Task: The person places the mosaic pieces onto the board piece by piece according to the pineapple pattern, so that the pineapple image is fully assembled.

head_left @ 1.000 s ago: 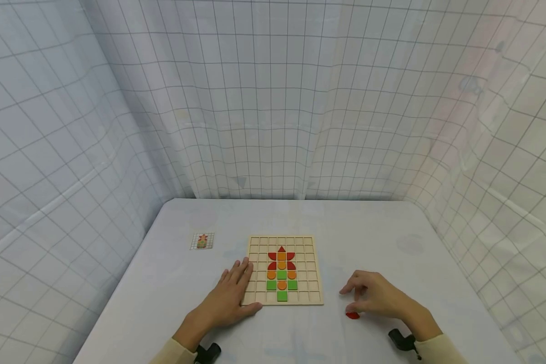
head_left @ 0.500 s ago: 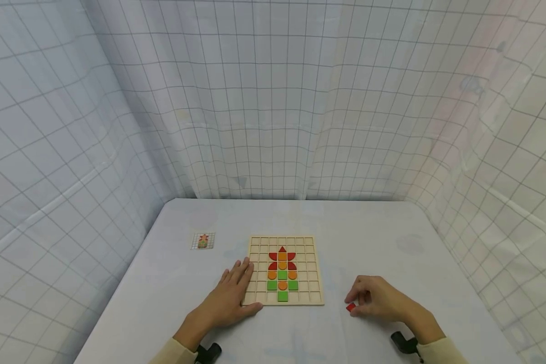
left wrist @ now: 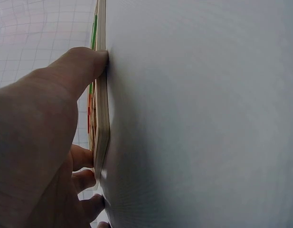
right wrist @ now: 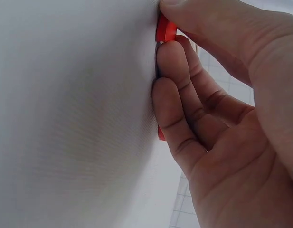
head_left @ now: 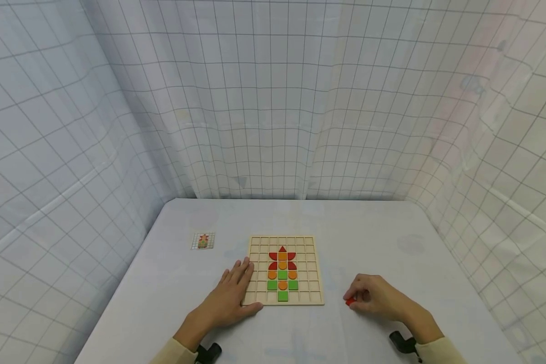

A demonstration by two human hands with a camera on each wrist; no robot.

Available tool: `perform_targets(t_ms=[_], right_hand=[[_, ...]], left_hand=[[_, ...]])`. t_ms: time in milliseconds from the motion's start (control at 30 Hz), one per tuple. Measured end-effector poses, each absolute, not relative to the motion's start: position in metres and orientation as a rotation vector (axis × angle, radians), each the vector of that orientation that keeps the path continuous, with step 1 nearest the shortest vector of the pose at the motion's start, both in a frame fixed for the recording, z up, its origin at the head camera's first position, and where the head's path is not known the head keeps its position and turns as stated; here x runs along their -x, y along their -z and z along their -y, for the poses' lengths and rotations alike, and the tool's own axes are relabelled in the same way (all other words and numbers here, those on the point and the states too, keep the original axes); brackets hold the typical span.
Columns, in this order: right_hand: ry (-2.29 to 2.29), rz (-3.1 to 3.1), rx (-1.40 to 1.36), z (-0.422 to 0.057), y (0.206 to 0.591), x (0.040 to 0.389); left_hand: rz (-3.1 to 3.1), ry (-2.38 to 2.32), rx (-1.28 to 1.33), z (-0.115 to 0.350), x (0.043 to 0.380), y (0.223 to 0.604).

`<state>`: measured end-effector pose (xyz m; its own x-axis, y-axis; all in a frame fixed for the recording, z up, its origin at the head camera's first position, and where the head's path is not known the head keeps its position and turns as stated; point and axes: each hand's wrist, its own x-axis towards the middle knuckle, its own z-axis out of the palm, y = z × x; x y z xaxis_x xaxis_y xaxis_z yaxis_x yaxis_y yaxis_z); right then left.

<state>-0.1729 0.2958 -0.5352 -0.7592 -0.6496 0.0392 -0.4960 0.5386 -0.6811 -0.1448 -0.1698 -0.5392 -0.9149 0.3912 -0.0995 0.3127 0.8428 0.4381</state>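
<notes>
A square wooden grid board (head_left: 307,283) lies on the table, with red, orange and green tiles forming a flower-like figure in its cells. My left hand (head_left: 229,296) rests flat at the board's left side; its fingertips touch the left edge and its thumb lies at the near left corner. To the right of the board, my right hand (head_left: 377,298) pinches a small red tile (head_left: 350,301) between thumb and fingers, low at the tabletop. In the right wrist view the red tile (right wrist: 166,28) shows a thick edge. Another bit of red (right wrist: 161,133) is mostly hidden behind the fingers there.
A small card (head_left: 202,241) printed with a similar flower figure on a grid lies to the board's upper left. White gridded curtains (head_left: 273,126) surround the white table (head_left: 364,232) at the back and both sides.
My right hand has closed its thumb and fingers on the red tile, which has shifted slightly away from me and turned. The left hand and the board stay where they were.
</notes>
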Motion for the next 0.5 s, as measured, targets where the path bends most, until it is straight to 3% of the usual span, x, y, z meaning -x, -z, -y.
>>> perform_targets(t_ms=[500], right_hand=[[1.017,-2.607,1.002,-0.2923,0.5369,0.1720]], left_hand=[[-2.838,-0.634,-0.554,0.1703,0.1441,0.5390]])
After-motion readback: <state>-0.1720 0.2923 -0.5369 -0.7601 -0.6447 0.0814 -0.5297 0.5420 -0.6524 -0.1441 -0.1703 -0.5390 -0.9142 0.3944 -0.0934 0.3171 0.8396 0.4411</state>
